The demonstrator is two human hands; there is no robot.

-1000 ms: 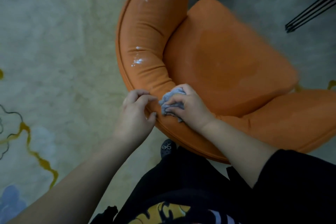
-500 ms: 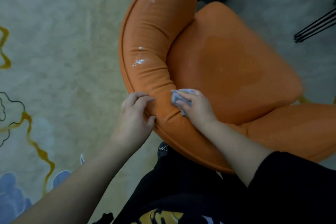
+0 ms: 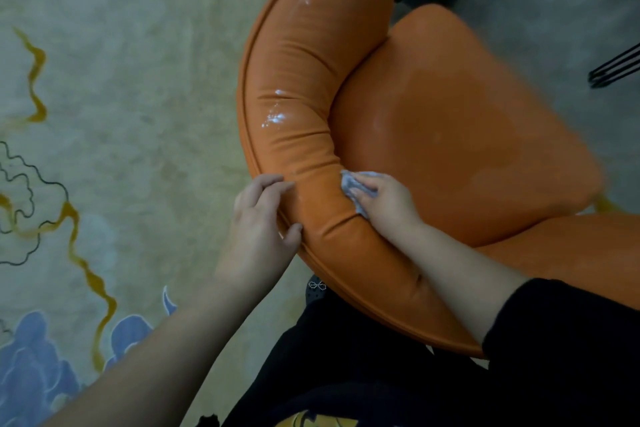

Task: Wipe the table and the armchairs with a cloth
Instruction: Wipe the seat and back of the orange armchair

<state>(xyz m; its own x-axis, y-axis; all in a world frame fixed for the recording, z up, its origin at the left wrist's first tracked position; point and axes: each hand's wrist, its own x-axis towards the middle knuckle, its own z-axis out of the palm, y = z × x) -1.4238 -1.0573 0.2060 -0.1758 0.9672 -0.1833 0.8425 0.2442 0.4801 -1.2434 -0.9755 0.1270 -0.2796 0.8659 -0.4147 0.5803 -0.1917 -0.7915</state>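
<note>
- Two hands work one orange armchair (image 3: 450, 135), which stands on a pale patterned rug (image 3: 121, 97); its curved padded backrest (image 3: 304, 87) sweeps up and away from the person, long axis running from the near rim toward the top of the view.
- Wet streaks (image 3: 273, 116) glisten farther along that backrest, beyond the fingers, so the unwiped stretch appears to lie ahead of the right hand.
- Left hand (image 3: 258, 236) grips the backrest's outer edge, fingers curled over the piping, thumb pressed to the padding.
- Right hand (image 3: 388, 203) sits nearer the seat, pinching a crumpled grey cloth (image 3: 351, 184) against the inner face.
- No container is visible.
</note>
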